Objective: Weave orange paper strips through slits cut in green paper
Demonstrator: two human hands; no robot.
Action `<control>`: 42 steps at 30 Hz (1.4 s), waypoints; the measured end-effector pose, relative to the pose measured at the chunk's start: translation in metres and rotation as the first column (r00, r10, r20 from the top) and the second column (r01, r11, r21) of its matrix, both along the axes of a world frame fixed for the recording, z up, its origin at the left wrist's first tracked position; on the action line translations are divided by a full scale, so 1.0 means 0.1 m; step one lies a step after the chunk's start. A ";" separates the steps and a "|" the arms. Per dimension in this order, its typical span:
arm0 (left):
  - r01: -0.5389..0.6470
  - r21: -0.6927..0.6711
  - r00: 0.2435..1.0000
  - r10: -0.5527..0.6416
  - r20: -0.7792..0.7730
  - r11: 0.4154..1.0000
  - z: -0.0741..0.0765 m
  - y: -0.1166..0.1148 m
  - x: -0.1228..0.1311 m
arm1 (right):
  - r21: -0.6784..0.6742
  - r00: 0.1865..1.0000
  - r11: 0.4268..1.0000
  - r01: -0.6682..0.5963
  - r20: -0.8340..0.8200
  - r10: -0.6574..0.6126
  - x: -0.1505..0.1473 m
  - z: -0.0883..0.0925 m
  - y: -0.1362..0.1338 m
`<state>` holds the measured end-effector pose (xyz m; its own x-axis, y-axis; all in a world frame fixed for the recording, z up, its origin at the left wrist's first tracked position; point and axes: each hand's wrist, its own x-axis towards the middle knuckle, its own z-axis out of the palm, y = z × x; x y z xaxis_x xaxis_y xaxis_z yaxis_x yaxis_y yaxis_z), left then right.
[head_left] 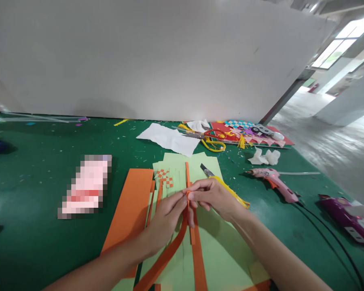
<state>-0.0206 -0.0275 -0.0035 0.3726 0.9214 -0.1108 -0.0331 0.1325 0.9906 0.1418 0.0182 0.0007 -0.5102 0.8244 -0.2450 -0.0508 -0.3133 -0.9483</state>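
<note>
Pinching: left hand (166,216) and right hand (214,198), fingertips together on orange strip (173,247)
Green paper (227,246): beneath both hands
Yellow cutter (230,190): beside right hand
Glue gun (279,186): farther right

A tall pale-grey panel (139,64) bars passage at the far edge of the green tabletop (24,182); before it, torn white paper (168,139) and metal scissors with red and yellow handles (202,136) obstruct. A bare lane separates the blurred pink rectangular object (85,186) from the flat orange sheet (130,202). Rightward, a yellow utility knife (230,190) lies just beside the right hand (210,194); a pink glue gun (273,177) blocks the route to the right edge.
</note>
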 end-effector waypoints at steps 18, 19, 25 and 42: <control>0.055 -0.006 0.995 -0.056 -0.081 0.998 -0.04 0.00 0.00 | -0.048 0.995 0.994 0.098 0.002 -0.098 0.03 0.01 0.01; 0.065 -0.009 0.996 -0.066 -0.067 0.998 -0.04 0.00 0.00 | -0.045 0.997 0.996 0.074 0.016 -0.074 0.03 0.01 0.01; 0.121 -0.033 0.991 -0.123 -0.056 0.992 -0.04 -0.01 -0.01 | -0.028 0.998 0.998 -0.053 0.025 0.054 0.07 0.02 0.03; 0.104 -0.028 0.987 -0.107 -0.118 0.994 -0.04 0.00 -0.01 | -0.073 0.998 0.997 -0.004 -0.061 -0.001 0.02 -0.01 -0.01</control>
